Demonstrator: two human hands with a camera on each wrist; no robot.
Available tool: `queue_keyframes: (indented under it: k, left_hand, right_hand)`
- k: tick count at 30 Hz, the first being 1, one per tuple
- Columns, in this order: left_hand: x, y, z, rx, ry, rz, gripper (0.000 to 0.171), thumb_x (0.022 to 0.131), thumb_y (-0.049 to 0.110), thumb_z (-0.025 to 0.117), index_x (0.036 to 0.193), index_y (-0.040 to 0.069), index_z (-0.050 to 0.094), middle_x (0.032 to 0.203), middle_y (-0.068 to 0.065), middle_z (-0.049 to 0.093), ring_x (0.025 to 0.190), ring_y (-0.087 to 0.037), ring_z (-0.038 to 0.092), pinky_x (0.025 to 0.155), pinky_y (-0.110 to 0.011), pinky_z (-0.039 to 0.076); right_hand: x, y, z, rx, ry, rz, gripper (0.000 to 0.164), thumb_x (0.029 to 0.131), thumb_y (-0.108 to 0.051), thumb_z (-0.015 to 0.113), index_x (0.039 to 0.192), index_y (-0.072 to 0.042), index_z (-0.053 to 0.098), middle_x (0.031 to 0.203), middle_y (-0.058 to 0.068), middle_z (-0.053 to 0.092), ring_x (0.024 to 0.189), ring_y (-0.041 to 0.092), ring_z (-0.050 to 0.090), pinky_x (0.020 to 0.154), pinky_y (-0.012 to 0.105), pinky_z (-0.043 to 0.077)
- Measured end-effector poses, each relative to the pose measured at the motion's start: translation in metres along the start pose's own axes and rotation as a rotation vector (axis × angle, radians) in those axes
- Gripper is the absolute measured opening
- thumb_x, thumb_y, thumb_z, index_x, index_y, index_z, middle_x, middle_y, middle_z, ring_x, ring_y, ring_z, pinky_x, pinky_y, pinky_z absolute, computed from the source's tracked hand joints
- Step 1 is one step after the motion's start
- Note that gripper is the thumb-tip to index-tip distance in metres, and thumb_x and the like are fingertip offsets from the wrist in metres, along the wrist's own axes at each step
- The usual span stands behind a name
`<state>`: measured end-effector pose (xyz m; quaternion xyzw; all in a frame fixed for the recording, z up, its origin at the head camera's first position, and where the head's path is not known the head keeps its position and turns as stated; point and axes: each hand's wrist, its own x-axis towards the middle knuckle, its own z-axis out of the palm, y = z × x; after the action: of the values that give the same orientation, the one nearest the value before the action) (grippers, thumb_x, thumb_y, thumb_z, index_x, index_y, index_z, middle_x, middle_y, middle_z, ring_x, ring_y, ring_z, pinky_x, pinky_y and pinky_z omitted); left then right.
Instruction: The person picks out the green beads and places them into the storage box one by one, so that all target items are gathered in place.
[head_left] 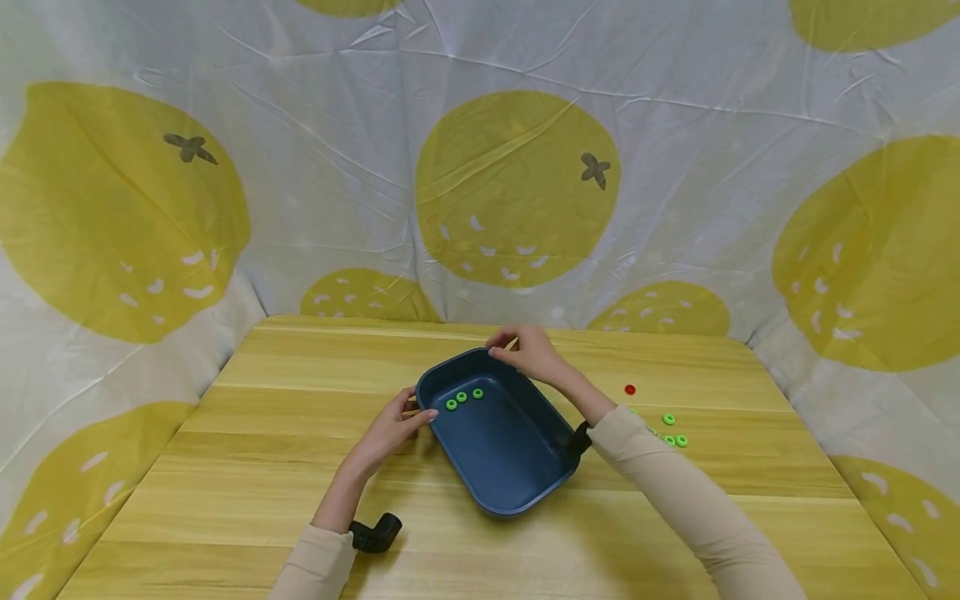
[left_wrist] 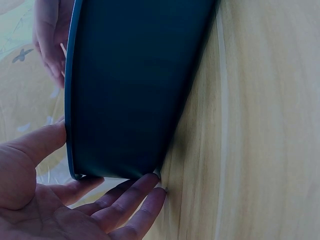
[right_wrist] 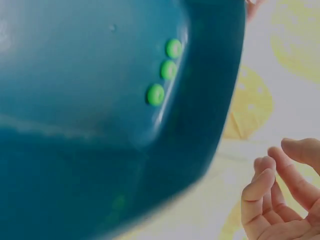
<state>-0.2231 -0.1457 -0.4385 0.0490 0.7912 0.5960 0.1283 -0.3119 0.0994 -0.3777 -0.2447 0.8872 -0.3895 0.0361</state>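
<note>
Blue tray: here it is, mid-table, a deep blue tray (head_left: 510,450) set slantwise, its long sides running from far left to near right.
Handling: I judge it light and stiff, with smooth walls that could slip under dry fingertips; nothing about it looks fragile.
Where to take hold: I'd favour the rim at opposite sides, thumb over the lip and fingers beneath, kept level, because loose pieces would slide.
Rings inside: three small green rings (head_left: 461,397) sit close to the far-left short wall; I reckon they're hard, light and quick to skid.
Left hand: right at the tray's left corner, the left hand (head_left: 393,423) has its thumb on the rim and its fingers bent round the outside and lower corner, so it has hold of the tray.
Right hand: up at the far corner, the right hand (head_left: 528,354) has its fingers loosely bent and its thumb a little apart; my right wrist feed shows a gap to the rim, so it grips nothing.
Tray base: whether it lies flat or slightly raised, I can't tell.
Table right: beyond the right sleeve (head_left: 675,492), more green rings (head_left: 669,419) lie on the wooden table (head_left: 225,500), some partly hidden, with one red piece (head_left: 630,389) farther back.
</note>
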Motion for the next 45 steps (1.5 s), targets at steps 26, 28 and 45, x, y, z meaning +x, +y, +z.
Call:
queue_keyframes:
  k: [26,28,45]
  left_hand:
    - [-0.002,0.0,0.0,-0.001,0.003,0.002,0.06,0.096,0.019,0.053,0.144,-0.003,0.026,0.137,-0.031,0.04,0.128,-0.047,0.04,0.099,-0.053,0.041]
    - [-0.002,0.0,0.001,-0.001,0.003,0.002,0.058,0.096,0.017,0.053,0.144,-0.003,0.026,0.137,-0.031,0.04,0.128,-0.047,0.04,0.099,-0.053,0.042]
    - [-0.001,0.0,0.001,0.005,0.007,0.004,0.058,0.096,0.018,0.053,0.144,-0.002,0.027,0.137,-0.03,0.041,0.128,-0.045,0.041,0.1,-0.052,0.041]
  right_hand:
    - [-0.06,0.074,-0.085,-0.05,0.126,0.143,0.025,0.093,-0.017,0.059,0.108,0.0,0.066,0.105,0.023,0.066,0.066,0.01,0.06,0.052,0.023,0.048]
    - [-0.067,0.082,-0.087,-0.057,0.133,0.155,0.024,0.092,-0.017,0.059,0.108,0.001,0.066,0.105,0.023,0.066,0.065,0.008,0.06,0.052,0.024,0.048]
    - [-0.119,0.126,-0.082,-0.189,0.014,0.205,0.025,0.082,-0.012,0.071,0.101,0.005,0.067,0.088,0.015,0.066,0.077,0.02,0.063,0.065,0.024,0.05]
